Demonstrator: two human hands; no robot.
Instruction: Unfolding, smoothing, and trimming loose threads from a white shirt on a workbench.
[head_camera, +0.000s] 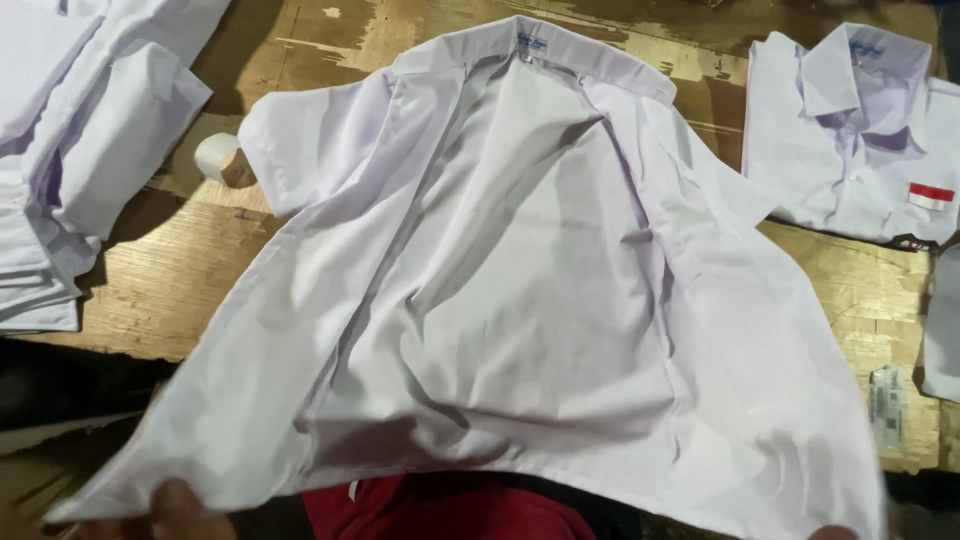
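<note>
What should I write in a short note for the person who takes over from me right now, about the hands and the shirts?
Left hand: at the bottom edge, fingers gripping the hem corner of the open white shirt.
Right hand: barely in view at the other hem corner, grip cannot be told.
Open white shirt: spread open, inside up, collar away from the person, on the wooden table.
Done: a folded shirt with a red and white patch lies at the far right; a stack of folded white shirts at the left.
Left: the open shirt is not yet folded.

Worn plywood worktable (190, 270) under dim light

Its scuffed, pale-brown top carries dark stains; beyond the near edge the space below falls into deep shadow.
</note>
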